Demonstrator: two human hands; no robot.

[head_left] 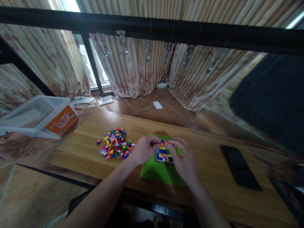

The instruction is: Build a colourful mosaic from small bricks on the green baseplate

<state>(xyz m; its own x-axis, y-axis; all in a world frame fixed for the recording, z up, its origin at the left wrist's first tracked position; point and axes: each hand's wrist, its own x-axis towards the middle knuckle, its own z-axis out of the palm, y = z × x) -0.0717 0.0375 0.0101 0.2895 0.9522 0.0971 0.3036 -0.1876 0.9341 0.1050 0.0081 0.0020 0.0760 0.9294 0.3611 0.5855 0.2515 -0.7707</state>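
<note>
A green studded baseplate (156, 172) lies on the wooden table, with a patchwork of small coloured toy bricks (163, 155) built up over its middle. My left hand (144, 149) is at the upper left of that patchwork, thumb and forefinger pinched together near its far edge. Whatever sits between those fingertips is too small to make out. On the other side, my right hand (186, 160) has its fingers curled in, thumb and fingertips at the patchwork's upper right. Its fingertips touch the bricks there, and part of the build is hidden beneath the hand.
A pile of loose toy bricks (117, 144) lies left of the baseplate, with one purple brick (98, 142) apart from it. A black phone (239, 167) rests at the right of the table (209, 152). A clear plastic bin (38, 117) stands beyond the left end. A dark bar (152, 28) crosses above.
</note>
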